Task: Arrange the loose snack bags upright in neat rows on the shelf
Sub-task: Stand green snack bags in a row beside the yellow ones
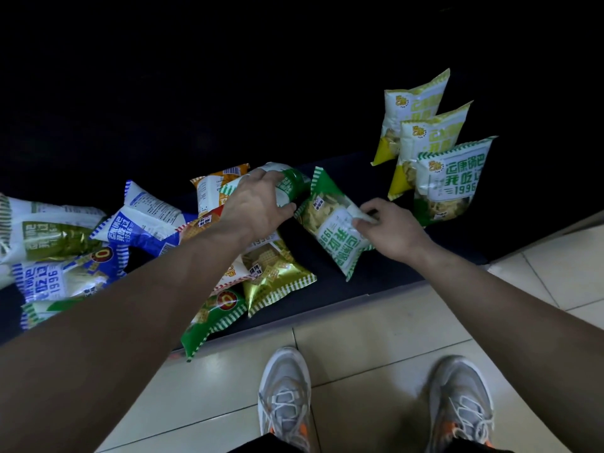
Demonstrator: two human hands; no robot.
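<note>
Dark shelf (385, 286): loose pile of snack bags (98, 243) at left, three upright bags (434, 152) in a row at right.
Left hand (253, 204) closed around a green-and-white bag (287, 184); right hand (392, 230) pinches a flat-lying green bag (330, 223).

A dim shop aisle: many same-brand snack bags (137, 223) lie heaped on a low dark shelf (385, 282), three more (451, 178) standing in a row at its right end, above pale floor tiles (376, 328) along its front edge.
</note>
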